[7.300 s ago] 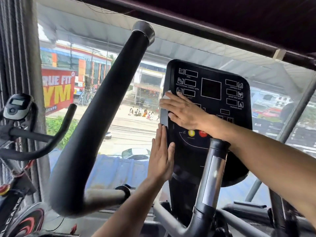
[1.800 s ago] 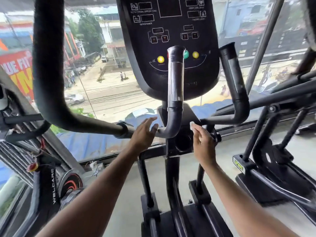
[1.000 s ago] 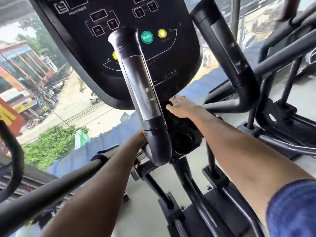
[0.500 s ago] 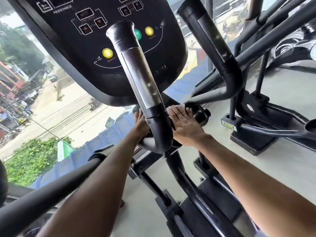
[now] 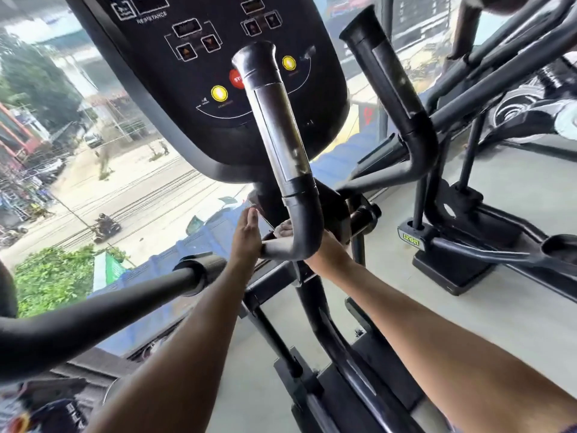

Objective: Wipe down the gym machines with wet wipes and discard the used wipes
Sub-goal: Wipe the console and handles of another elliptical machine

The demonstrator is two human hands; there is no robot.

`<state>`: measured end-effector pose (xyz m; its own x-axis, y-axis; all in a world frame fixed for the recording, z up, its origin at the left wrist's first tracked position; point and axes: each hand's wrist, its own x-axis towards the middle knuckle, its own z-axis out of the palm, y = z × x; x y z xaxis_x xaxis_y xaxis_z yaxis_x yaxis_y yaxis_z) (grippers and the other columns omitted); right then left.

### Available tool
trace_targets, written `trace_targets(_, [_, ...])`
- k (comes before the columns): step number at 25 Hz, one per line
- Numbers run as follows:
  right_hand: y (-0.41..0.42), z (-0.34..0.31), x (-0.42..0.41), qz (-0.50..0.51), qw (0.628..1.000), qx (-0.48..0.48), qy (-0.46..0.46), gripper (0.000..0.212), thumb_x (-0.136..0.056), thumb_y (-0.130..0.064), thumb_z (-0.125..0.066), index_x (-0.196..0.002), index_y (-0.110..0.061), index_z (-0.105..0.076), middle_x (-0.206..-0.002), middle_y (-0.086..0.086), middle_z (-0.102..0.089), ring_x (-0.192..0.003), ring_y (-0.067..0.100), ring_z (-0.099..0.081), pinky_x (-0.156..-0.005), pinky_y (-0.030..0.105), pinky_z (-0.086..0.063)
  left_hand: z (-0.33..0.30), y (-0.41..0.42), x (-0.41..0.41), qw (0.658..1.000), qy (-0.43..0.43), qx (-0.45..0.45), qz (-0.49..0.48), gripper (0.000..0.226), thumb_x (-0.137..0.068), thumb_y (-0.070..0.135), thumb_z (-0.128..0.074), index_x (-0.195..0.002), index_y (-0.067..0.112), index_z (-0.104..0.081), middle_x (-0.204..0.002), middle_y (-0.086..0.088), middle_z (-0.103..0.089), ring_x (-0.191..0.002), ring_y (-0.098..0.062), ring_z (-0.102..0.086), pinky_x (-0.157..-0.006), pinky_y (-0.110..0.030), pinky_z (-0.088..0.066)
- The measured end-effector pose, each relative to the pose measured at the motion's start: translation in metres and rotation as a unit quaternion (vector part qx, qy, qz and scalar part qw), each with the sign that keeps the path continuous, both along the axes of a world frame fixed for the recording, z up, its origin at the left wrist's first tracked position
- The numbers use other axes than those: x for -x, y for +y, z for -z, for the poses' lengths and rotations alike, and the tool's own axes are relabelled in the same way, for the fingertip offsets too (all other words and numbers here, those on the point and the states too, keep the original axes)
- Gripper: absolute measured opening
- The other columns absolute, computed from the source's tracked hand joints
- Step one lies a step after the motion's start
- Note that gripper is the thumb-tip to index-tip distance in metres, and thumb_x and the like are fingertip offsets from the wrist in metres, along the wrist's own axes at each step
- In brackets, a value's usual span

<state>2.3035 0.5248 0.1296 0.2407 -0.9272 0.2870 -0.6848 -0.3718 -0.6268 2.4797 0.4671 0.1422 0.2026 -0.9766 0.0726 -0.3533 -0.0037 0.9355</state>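
A black elliptical machine fills the view, with its console (image 5: 199, 126) high up and a chrome-and-black fixed handle (image 5: 282, 145) in front of it. My left hand (image 5: 246, 235) lies flat and open against the black column just under the console, left of the handle's bend. My right hand (image 5: 326, 250) reaches behind that bend, mostly hidden by it. A pale crumpled patch, the wet wipe (image 5: 283, 229), shows at its fingertips, pressed on the column.
A second fixed handle (image 5: 390, 89) rises to the right. The long black swing arm (image 5: 125, 295) crosses low on the left. Another machine's base (image 5: 452, 267) stands on the grey floor (image 5: 524, 195) at right. A window with a street below is behind.
My right hand has slid down and left behind the handle's bend, so its back no longer shows. My left hand has come out into view, flat against the column.
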Motion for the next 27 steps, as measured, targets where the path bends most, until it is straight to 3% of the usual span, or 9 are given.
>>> trace_targets(3, [0.028, 0.025, -0.009, 0.037, 0.992, 0.060, -0.100, 0.015, -0.091, 0.004, -0.060, -0.098, 0.003, -0.074, -0.093, 0.016, -0.076, -0.085, 0.022, -0.070, -0.075, 0.024, -0.049, 0.009, 0.038, -0.005, 0.999, -0.039, 0.020, 0.011, 0.041, -0.115, 0.024, -0.030, -0.149, 0.012, -0.049, -0.141, 0.004, -0.050, -0.133, -0.010, -0.043, -0.105, -0.012, -0.026])
trace_targets(6, [0.059, 0.036, -0.009, 0.042, 0.981, 0.024, -0.187, 0.034, -0.096, -0.001, -0.053, -0.121, -0.009, -0.073, -0.119, 0.000, -0.075, -0.113, 0.009, -0.068, -0.102, 0.029, -0.053, 0.009, 0.084, -0.012, 0.996, -0.057, 0.042, 0.046, 0.041, -0.115, 0.027, -0.029, -0.148, 0.013, -0.049, -0.142, 0.007, -0.050, -0.137, -0.011, -0.045, -0.105, -0.009, -0.027])
trace_targets(9, [0.102, 0.031, -0.020, 0.050, 0.972, 0.044, -0.226, 0.035, -0.100, -0.001, -0.051, -0.128, -0.012, -0.070, -0.125, -0.006, -0.072, -0.119, 0.004, -0.065, -0.105, 0.032, -0.053, -0.005, 0.139, -0.034, 0.989, -0.088, 0.078, 0.091, 0.043, -0.112, 0.037, -0.037, -0.147, 0.015, -0.051, -0.141, 0.006, -0.054, -0.132, -0.009, -0.050, -0.102, -0.005, -0.032])
trace_targets(14, [0.175, 0.001, -0.044, 0.034, 0.956, 0.080, -0.280, 0.032, -0.105, -0.003, -0.049, -0.130, -0.010, -0.068, -0.129, -0.007, -0.070, -0.123, 0.003, -0.062, -0.103, 0.019, -0.049, -0.032, 0.219, -0.083, 0.975, -0.169, 0.128, 0.061, 0.053, -0.101, 0.061, -0.048, -0.146, 0.034, -0.053, -0.140, 0.004, -0.064, -0.127, -0.015, -0.060, -0.107, -0.037, -0.048])
trace_targets(18, [0.216, -0.026, -0.055, 0.020, 0.958, 0.119, -0.260, 0.029, -0.104, -0.004, -0.052, -0.126, -0.011, -0.069, -0.125, -0.008, -0.071, -0.119, -0.002, -0.063, -0.099, 0.019, -0.052, -0.083, 0.282, -0.102, 0.963, -0.128, 0.235, -0.020, 0.022, -0.096, 0.033, -0.054, -0.110, 0.036, -0.071, -0.115, 0.014, -0.075, -0.105, -0.010, -0.070, -0.088, -0.045, -0.059])
trace_targets(20, [0.228, -0.048, -0.057, 0.001, 0.953, 0.146, -0.265, 0.030, -0.104, -0.004, -0.051, -0.126, -0.011, -0.070, -0.125, -0.008, -0.071, -0.119, -0.001, -0.063, -0.099, 0.018, -0.051, -0.126, 0.306, -0.105, 0.946, -0.074, 0.308, -0.070, 0.029, -0.089, 0.016, -0.048, -0.096, 0.032, -0.071, -0.101, 0.010, -0.076, -0.092, -0.010, -0.071, -0.073, -0.041, -0.058])
trace_targets(22, [0.232, -0.076, -0.060, -0.017, 0.947, 0.169, -0.272, 0.029, -0.105, -0.005, -0.050, -0.126, -0.008, -0.070, -0.126, -0.007, -0.071, -0.120, 0.000, -0.063, -0.100, 0.018, -0.050, -0.174, 0.308, -0.107, 0.927, -0.025, 0.361, -0.100, 0.027, -0.090, 0.014, -0.048, -0.103, 0.023, -0.070, -0.104, 0.008, -0.073, -0.093, -0.012, -0.069, -0.073, -0.037, -0.057])
trace_targets(24, [0.230, -0.111, -0.063, -0.020, 0.938, 0.200, -0.283, 0.029, -0.105, -0.003, -0.050, -0.127, -0.005, -0.069, -0.126, -0.011, -0.068, -0.113, -0.010, -0.063, -0.094, 0.012, -0.050, -0.224, 0.297, -0.104, 0.932, 0.003, 0.355, -0.079, 0.027, -0.100, 0.025, -0.053, -0.126, 0.025, -0.062, -0.123, 0.009, -0.068, -0.107, -0.013, -0.068, -0.086, -0.039, -0.059])
trace_targets(27, [0.219, -0.169, -0.065, -0.031, 0.923, 0.235, -0.303, 0.031, -0.105, -0.002, -0.048, -0.131, -0.008, -0.066, -0.127, -0.013, -0.065, -0.113, -0.015, -0.059, -0.088, 0.008, -0.051, -0.276, 0.276, -0.086, 0.959, 0.013, 0.282, -0.014, 0.057, -0.104, 0.036, -0.059, -0.155, 0.030, -0.032, -0.142, -0.002, -0.059, -0.119, -0.020, -0.065, -0.097, -0.039, -0.057])
